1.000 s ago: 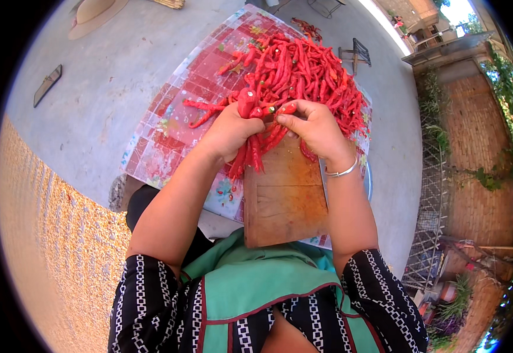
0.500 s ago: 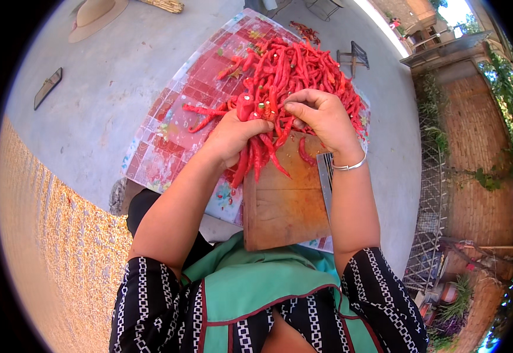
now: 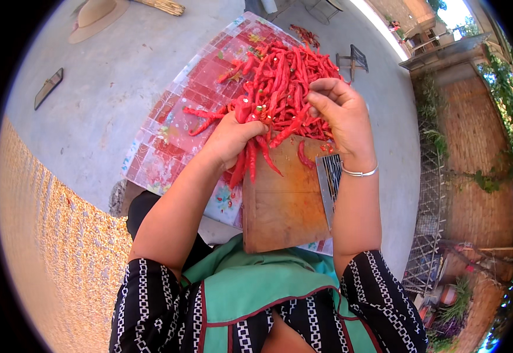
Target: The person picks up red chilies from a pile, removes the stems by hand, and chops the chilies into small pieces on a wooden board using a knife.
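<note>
My left hand [image 3: 233, 138] is closed around a bunch of red chili peppers [image 3: 254, 154], their cut or stemmed ends up and tips hanging below the fist. My right hand [image 3: 343, 109] is curled, with thumb and fingertips at the upper end of another chili pepper [image 3: 291, 127]. This pepper slants down toward the left fist; its exact grip is partly hidden. Beyond both hands a big heap of red chili peppers [image 3: 286, 73] covers the table. Nearer me lies a wooden cutting board [image 3: 286, 203], with one curved chili piece [image 3: 304, 154] at its far edge.
A wide-bladed knife [image 3: 330, 182] rests along the board's right side, beside my right forearm. The table wears a red-and-white patterned cloth [image 3: 165, 126]. On the concrete floor are a straw hat [image 3: 99, 19], a small folding stool [image 3: 355, 60] and spread yellow grain [image 3: 86, 235].
My right hand has moved right and slightly away from the left fist, and a chili pepper now stretches between them. My left hand stays nearly in place with its bunch.
</note>
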{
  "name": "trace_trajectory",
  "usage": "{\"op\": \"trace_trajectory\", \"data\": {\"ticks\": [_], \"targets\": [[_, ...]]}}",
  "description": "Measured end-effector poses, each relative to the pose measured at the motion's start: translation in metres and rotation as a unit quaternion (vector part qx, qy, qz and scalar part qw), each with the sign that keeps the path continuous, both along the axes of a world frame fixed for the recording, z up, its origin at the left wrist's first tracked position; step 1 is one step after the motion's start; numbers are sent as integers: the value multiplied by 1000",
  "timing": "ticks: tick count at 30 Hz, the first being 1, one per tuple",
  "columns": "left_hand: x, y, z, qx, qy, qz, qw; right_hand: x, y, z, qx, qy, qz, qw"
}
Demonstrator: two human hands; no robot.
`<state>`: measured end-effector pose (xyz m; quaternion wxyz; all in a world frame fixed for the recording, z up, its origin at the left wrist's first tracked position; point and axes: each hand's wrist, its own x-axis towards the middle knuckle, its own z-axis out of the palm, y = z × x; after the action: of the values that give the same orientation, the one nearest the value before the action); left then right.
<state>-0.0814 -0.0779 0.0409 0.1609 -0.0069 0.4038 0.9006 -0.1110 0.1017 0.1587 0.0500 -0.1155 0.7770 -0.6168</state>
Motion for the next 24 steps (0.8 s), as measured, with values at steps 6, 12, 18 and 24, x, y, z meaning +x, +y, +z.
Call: {"op": "trace_trajectory", "data": {"ticks": [6, 12, 18, 24], "targets": [[-8, -5, -8, 116, -23, -24, 993, 26, -1, 18, -39, 92, -21, 995], [1, 2, 6, 222, -36, -13, 974, 55, -6, -45, 41, -23, 41, 998], [9, 5, 3, 141, 46, -42, 988, 14, -14, -26, 42, 58, 23, 997], [10, 10, 8, 200, -9, -32, 979, 14, -21, -45, 59, 37, 77, 995]]}}
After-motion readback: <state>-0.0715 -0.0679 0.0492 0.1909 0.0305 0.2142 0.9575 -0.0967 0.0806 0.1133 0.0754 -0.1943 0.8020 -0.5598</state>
